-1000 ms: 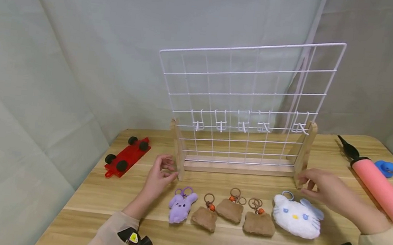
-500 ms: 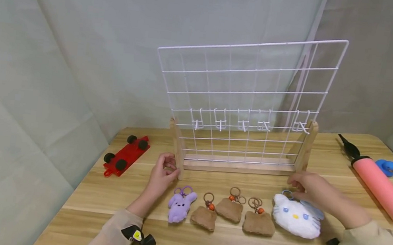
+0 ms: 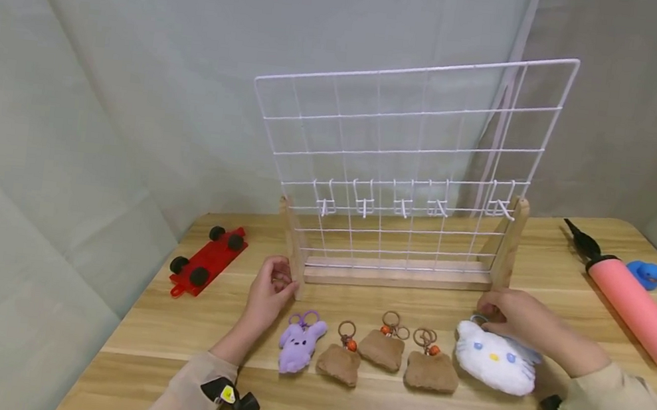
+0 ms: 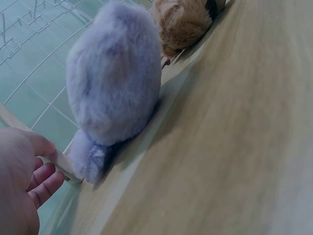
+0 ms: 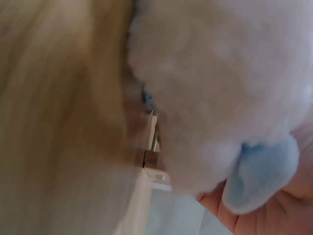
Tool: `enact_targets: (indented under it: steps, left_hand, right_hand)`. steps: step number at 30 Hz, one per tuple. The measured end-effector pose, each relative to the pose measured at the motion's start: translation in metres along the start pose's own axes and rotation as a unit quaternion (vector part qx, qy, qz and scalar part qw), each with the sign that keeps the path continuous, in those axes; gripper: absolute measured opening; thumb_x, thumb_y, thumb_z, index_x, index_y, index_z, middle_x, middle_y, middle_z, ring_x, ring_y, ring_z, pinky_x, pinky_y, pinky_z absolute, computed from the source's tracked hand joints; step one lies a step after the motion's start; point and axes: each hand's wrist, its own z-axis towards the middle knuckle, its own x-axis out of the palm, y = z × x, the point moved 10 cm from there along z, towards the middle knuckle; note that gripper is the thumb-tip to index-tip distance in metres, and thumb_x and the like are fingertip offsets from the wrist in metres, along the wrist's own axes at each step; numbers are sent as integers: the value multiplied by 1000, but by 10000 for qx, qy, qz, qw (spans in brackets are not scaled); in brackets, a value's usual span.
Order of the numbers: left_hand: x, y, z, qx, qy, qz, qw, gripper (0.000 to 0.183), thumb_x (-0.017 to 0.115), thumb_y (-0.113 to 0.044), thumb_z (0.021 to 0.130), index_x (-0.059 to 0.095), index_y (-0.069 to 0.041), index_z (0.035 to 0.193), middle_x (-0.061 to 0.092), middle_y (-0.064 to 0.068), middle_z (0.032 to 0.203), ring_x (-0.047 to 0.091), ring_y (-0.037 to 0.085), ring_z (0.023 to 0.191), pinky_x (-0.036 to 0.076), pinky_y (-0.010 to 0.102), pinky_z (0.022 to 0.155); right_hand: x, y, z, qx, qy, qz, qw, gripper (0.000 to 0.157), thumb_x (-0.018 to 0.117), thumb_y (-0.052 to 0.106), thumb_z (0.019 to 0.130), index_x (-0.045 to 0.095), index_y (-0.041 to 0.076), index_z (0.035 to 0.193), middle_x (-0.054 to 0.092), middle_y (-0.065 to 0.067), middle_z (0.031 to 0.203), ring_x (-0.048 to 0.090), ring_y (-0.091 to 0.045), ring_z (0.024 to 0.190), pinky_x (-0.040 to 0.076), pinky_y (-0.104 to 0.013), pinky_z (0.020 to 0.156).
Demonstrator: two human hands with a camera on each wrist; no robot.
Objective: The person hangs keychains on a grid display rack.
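Observation:
My right hand (image 3: 523, 321) is at the top of a white cat-face plush keychain (image 3: 497, 362) in the head view, its curled fingers and thumb pinching around the pale blue ring (image 3: 477, 319). In the right wrist view, the plush's fluffy side (image 5: 210, 88) and a blue bow (image 5: 264, 174) hide the fingertips. My left hand (image 3: 267, 299) rests by the left wooden leg (image 3: 294, 248) of a white wire grid rack (image 3: 407, 140), thumb at the leg and fingers loosely bent. Beside it lies a purple bunny plush keychain (image 3: 297, 349); the left wrist view shows its fur (image 4: 115, 73) close up.
Brown plush keychains (image 3: 431, 372) with rings and orange beads lie between the two hands. Several white hooks (image 3: 403, 206) hang on the grid. A red toy car (image 3: 208, 262) lies wheels up at left; a pink hand pump (image 3: 638, 311) and blue rubber duck (image 3: 646, 274) lie right.
My right hand has left the rack's right leg and moved left and down to the white cat keychain's ring. The left hand has stayed beside the left leg, shifting closer.

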Motion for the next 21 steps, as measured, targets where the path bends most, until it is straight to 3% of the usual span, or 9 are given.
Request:
enact_targets:
  steps: [5, 21]
  left_hand:
    - [0, -3, 0, 165, -36, 62, 9998, 41, 64, 14, 80, 47, 6, 116, 56, 22, 101, 57, 21, 84, 50, 12, 70]
    - [1, -1, 1, 84, 19, 97, 9999, 42, 65, 13, 80, 47, 4, 117, 57, 22, 104, 58, 26, 87, 49, 12, 70]
  right_hand:
    - [4, -1, 0, 45, 61, -11, 10000, 16, 78, 10, 73, 67, 10, 84, 60, 8, 74, 50, -2, 67, 45, -25, 60]
    - [13, -5, 0, 522, 211, 123, 9983, 21, 79, 12, 71, 63, 9, 84, 59, 4, 76, 51, -7, 69, 45, -26, 61]
